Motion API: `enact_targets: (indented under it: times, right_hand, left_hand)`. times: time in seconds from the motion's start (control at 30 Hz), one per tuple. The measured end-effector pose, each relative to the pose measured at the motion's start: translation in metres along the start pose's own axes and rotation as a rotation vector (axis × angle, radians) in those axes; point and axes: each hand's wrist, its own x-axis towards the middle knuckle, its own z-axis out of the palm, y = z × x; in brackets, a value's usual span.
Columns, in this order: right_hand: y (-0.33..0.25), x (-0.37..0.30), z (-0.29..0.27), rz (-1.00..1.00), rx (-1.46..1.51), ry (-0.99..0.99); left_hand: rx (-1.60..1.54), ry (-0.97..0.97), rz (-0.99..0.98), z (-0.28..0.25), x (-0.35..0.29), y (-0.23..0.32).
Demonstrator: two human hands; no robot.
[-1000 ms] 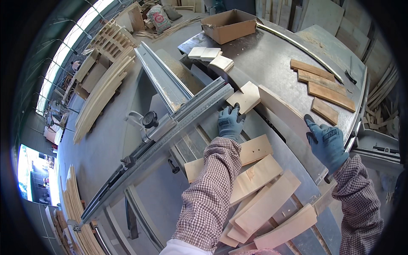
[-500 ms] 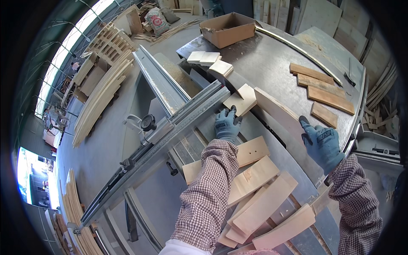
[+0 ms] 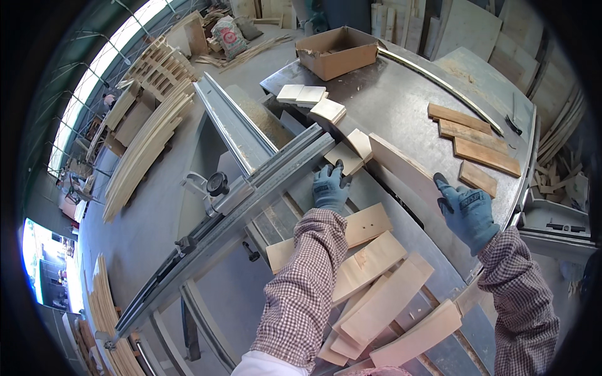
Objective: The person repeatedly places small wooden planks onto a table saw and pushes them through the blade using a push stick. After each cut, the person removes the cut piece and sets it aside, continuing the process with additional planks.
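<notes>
My left hand (image 3: 330, 188), in a blue glove with dark fingertips, presses its bent fingers on the near edge of a small pale wooden block (image 3: 342, 158) on the saw table. A second pale block (image 3: 360, 143) sits against its far right side, tilted. The cutting spot beneath them is hidden. My right hand (image 3: 469, 214), also gloved, has its index finger stretched out at the near end of a long pale board (image 3: 404, 164) standing on edge, with the thumb lower on its near side. Several pale wood pieces (image 3: 387, 299) lie in a loose pile below my hands.
Small pale blocks (image 3: 327, 110) and a cardboard box (image 3: 338, 59) stand farther back on the metal table. Several brown wood strips (image 3: 486, 156) lie at right. A metal crosscut fence (image 3: 251, 200) with a black knob (image 3: 217, 183) runs diagonally at left. Stacked timber (image 3: 147, 147) lies beyond.
The pale wood by my left hand now shows as two pieces at an angle, where it looked like one before. Both hands stay nearly in place; the view has shifted slightly.
</notes>
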Motion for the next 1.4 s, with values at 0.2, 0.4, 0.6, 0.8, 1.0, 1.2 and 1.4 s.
enact_targets:
  times: [0.2,0.4,0.6,0.8,1.0,1.2,1.4]
  right_hand:
    - [-0.006,0.036,0.015,0.070,0.147,0.099]
    - [-0.001,0.060,0.014,0.119,0.218,0.173]
    - [0.016,0.055,0.003,0.050,0.265,0.109]
    - [0.034,0.078,-0.004,-0.025,0.257,0.043]
    - [0.040,0.103,-0.003,0.048,0.530,-0.083]
    - [0.045,0.136,0.018,0.077,0.574,-0.062]
    - [0.032,0.166,0.034,0.079,0.541,-0.014]
  left_hand:
    - [-0.045,0.001,-0.005,-0.003,0.000,0.000]
    - [-0.049,-0.044,-0.028,-0.001,-0.002,0.000]
    - [0.001,-0.001,-0.007,0.000,-0.007,-0.006]
    - [-0.018,-0.006,-0.006,0.001,-0.005,0.002]
    - [-0.054,-0.046,-0.054,-0.002,-0.005,0.000]
    - [-0.061,-0.042,-0.055,-0.002,-0.004,0.006]
    - [0.003,0.018,-0.001,0.002,-0.006,-0.003]
